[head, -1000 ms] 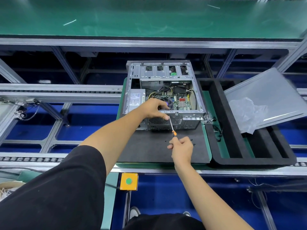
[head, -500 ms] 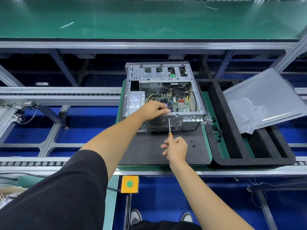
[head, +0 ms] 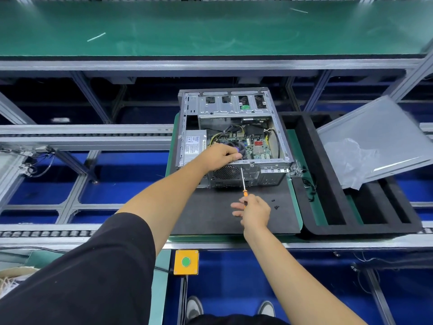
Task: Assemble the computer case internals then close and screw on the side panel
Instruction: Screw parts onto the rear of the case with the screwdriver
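Note:
An open grey computer case (head: 280, 127) lies on a dark mat (head: 210, 214), its motherboard (head: 256, 146) and power supply (head: 194, 145) showing. My left hand (head: 222, 156) curls over the case's near rear edge by the fan. My right hand (head: 255, 211) holds an orange-handled screwdriver (head: 243, 181), its tip against the rear panel just below the top rim. Two small black screws (head: 275, 204) lie on the mat right of that hand. The grey side panel (head: 379, 137) leans on a black foam tray (head: 328, 184) at the right.
A crumpled plastic bag (head: 351, 160) lies on the side panel. A black cable (head: 309, 187) sits in the tray's left slot. A yellow box with a green button (head: 186, 262) hangs below the conveyor rail. A green bench top (head: 210, 26) runs behind.
My right hand moved left and toward the case, bringing the screwdriver more upright with its tip on the rear panel; some of its fingers now stick out. My left hand stayed on the case edge.

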Demonstrator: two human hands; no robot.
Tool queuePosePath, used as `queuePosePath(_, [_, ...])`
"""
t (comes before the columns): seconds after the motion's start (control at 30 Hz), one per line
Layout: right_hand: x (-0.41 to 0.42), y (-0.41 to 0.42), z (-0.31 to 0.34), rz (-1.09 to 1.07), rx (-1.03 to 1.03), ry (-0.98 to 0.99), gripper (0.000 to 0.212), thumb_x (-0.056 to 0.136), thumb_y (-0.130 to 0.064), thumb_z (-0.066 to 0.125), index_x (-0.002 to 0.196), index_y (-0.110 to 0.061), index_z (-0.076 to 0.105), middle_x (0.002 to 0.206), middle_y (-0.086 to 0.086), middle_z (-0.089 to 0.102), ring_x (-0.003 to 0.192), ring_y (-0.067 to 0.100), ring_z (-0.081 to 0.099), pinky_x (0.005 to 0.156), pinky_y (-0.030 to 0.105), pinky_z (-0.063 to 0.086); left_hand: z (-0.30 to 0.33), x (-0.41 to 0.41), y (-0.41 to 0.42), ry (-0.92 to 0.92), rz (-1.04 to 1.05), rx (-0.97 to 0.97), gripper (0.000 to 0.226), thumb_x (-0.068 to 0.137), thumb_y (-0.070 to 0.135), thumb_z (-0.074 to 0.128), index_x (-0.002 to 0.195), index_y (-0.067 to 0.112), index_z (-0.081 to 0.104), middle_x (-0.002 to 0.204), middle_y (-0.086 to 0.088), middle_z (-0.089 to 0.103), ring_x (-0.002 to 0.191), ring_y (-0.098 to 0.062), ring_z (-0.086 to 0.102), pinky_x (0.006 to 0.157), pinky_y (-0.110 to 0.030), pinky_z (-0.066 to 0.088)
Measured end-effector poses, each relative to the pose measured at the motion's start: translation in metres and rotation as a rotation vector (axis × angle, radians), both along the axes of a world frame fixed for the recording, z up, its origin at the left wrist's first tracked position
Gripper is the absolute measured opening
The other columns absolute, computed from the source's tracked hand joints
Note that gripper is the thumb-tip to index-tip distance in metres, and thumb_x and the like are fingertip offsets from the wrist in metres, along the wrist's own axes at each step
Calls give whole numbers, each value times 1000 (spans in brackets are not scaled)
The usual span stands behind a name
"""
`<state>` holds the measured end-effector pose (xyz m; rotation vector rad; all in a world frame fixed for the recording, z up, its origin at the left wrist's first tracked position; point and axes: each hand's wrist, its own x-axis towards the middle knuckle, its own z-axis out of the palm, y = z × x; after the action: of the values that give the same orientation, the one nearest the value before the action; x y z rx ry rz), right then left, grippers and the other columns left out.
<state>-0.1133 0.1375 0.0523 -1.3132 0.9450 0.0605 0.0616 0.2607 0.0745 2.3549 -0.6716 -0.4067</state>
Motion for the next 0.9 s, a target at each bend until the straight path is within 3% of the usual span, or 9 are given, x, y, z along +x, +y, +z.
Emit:
queuePosePath(0.17, [0, 0, -1, 68, -123, -13, 12, 90, -14, 60, 86, -12, 50, 77, 8, 66, 53, 19, 45, 52, 31, 35, 0, 0, 0, -12, -15, 5, 47, 106, 40, 50, 74, 6, 48, 64, -4, 45, 60, -17, 41, 63, -33, 32])
queuePosePath(0.33, [1, -1, 2, 59, 48, 4, 17, 99, -16, 53, 87, -6, 60, 74, 15, 76, 51, 22, 69, 37, 23, 31, 1, 0, 0, -29, -26, 5, 46, 106, 39, 49, 74, 6, 49, 67, -12, 48, 61, -18, 42, 63, -34, 33])
queuePosePath(0.43, [3, -3, 4, 49, 151, 69, 17, 95, -15, 53, 85, -9, 64, 70, 8, 74, 38, 15, 51, 35, 20, 25, 1, 0, 0, -23, -23, 8, 46, 106, 39, 49, 75, 5, 49, 67, -13, 49, 61, -18, 42, 63, -33, 32])
queuePosePath(0.5, [3, -3, 2, 74, 87, 63, 6, 90, -14, 58, 85, -11, 60, 65, 3, 61, 36, 11, 34, 36, 21, 23, 0, 1, 0, -17, -21, 7, 46, 106, 39, 49, 74, 6, 48, 65, -7, 46, 60, -17, 41, 63, -33, 31])
queuePosePath(0.57, [0, -2, 0, 103, -12, 17, 14, 85, -8, 61, 85, -12, 48, 67, 7, 54, 37, 12, 31, 37, 23, 24, 0, 1, 0, -16, -16, 9, 45, 106, 40, 50, 75, 7, 49, 64, -4, 45, 60, -16, 40, 62, -32, 31])
queuePosePath(0.7, [-4, 2, 2, 100, -88, -36, 14, 88, -4, 60, 78, -8, 51, 65, 9, 68, 42, 17, 58, 36, 19, 34, -1, 1, 0, -12, -10, 17, 45, 105, 41, 50, 77, 6, 51, 67, -11, 50, 61, -16, 42, 62, -32, 32])
queuePosePath(0.8, [1, 1, 7, 43, 256, 42, 16, 94, -10, 58, 79, -9, 57, 62, 9, 70, 46, 16, 65, 34, 18, 33, -1, 1, 1, -17, -16, 16, 45, 105, 41, 51, 78, 5, 52, 73, -19, 55, 62, -17, 44, 62, -32, 33])
queuePosePath(0.9, [3, -8, 9, 69, 512, 103, 20, 98, -20, 55, 85, -8, 65, 62, 2, 69, 39, 9, 53, 32, 15, 29, -1, 1, 0, -19, -20, 15, 44, 105, 41, 51, 79, 5, 52, 75, -20, 56, 63, -17, 45, 62, -32, 33])
